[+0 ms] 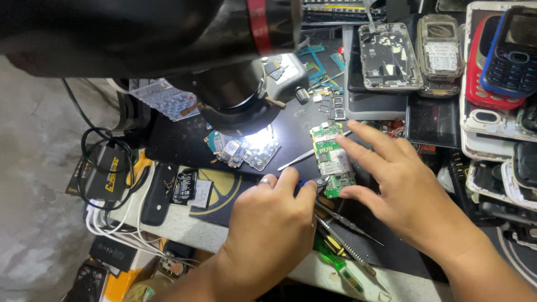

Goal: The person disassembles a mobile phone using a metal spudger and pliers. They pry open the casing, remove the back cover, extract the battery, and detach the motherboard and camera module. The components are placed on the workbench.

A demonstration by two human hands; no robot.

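Right now you are pinching a small blue-handled tool (309,183) with your left hand (268,223), its fingers curled shut around it, the tip touching the lower end of the green circuit board (333,159) lying on the dark mat of the counter (184,221). Your right hand (400,179) is resting open, fingertips (342,140) pressing on the board, while tweezers (347,222) are lying just below and a microscope head (240,98) is lighting another board (243,151) nearby.

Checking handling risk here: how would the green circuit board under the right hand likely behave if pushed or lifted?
The green circuit board looks thin and flat, so probably stiff and light. On the smooth black mat it may slide, which fits the right hand pinning it. Its exposed small parts suggest it is fragile.
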